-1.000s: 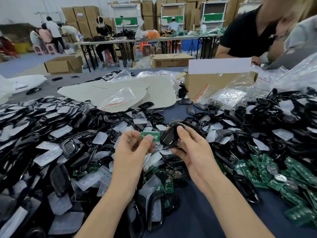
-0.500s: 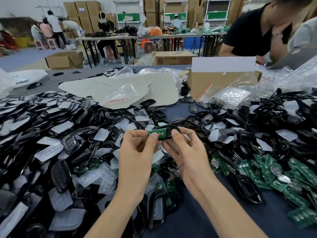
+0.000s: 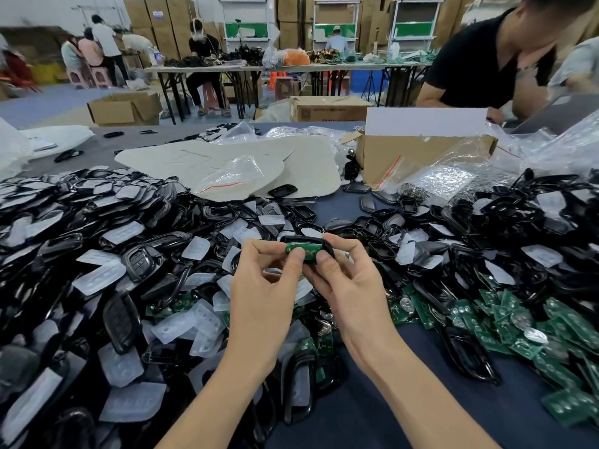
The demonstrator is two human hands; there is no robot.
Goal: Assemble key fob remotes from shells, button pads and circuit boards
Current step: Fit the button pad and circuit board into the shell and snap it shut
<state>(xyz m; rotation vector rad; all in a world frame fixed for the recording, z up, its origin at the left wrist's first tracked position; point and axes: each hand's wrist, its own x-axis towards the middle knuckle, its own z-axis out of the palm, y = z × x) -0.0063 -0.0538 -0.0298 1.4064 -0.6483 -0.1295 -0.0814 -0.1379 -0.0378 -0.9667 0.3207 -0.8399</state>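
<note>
Two bare hands meet on one part: the left hand (image 3: 262, 306) and the right hand (image 3: 353, 296) each close their grip on a glossy black plastic key fob shell (image 3: 301, 238), fingers curled behind it and thumbs in front. A small green rectangular circuit board (image 3: 308, 248) sits in the shell's open face. Both thumbs press on it, the left one on its left half and the right one at its right end. The shell is held up off the heap, its long side roughly level.

Just below the shell lie translucent white rubber button pads (image 3: 181, 325) and round silver discs (image 3: 406, 303). Left of the shell spreads a large heap of black shell halves (image 3: 81, 202), mixed with more pads. Right of the shell rises a second black heap (image 3: 525, 228), and nearer than that a spread of loose green boards (image 3: 518, 325) covers part of the dark blue worktop (image 3: 389, 403). Beyond the shell stand a brown cardboard box (image 3: 405, 160) and a clear plastic bag (image 3: 236, 173).
</note>
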